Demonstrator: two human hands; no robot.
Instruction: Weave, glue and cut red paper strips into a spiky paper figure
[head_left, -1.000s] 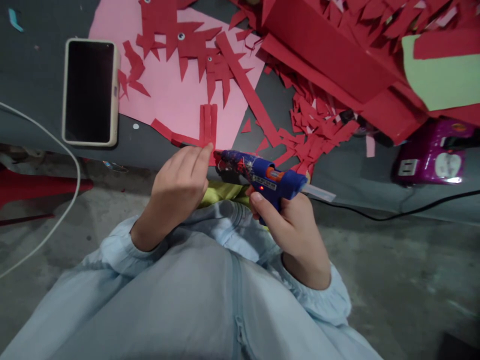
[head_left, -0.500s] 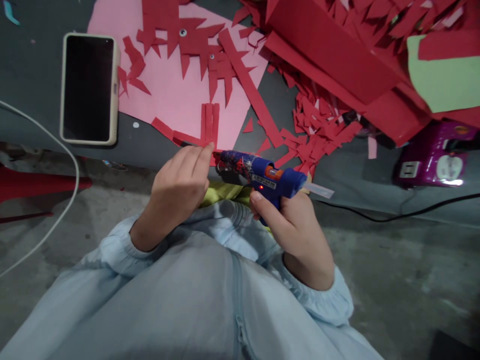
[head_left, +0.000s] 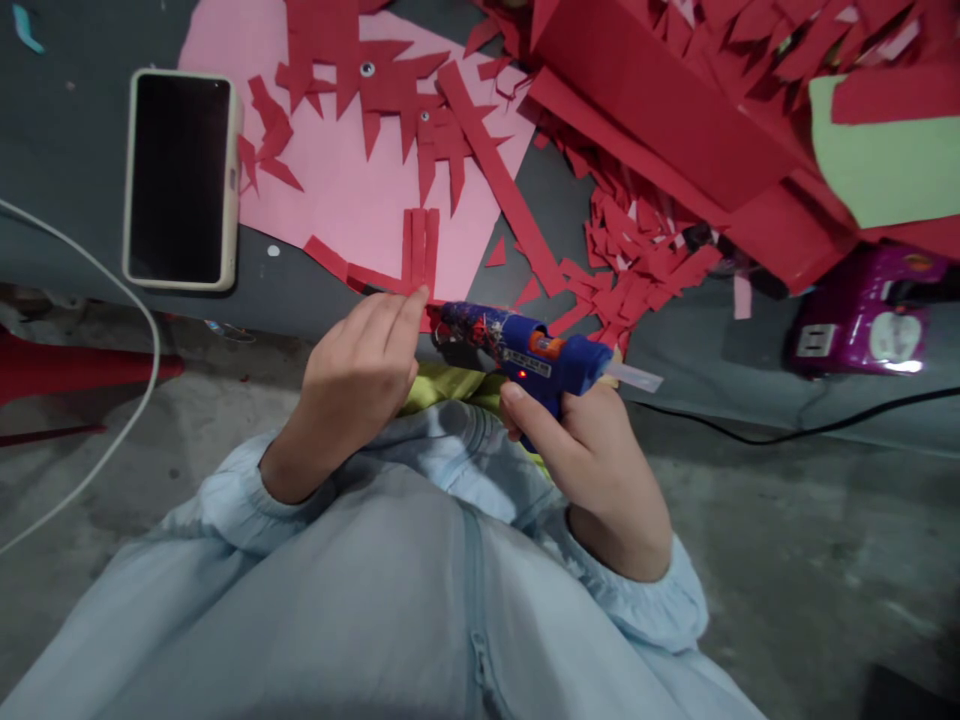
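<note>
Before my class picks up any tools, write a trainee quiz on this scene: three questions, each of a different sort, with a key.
1. Multiple choice: what does the right hand hold?
a) a pencil
b) a blue glue gun
c) scissors

2. True or false: the phone lies with its dark screen facing up.

3. Fill the gap: the left hand has its fingertips at the near end of the narrow paper strips, which are coloured ____.

Key: 1. b; 2. true; 3. red
</note>
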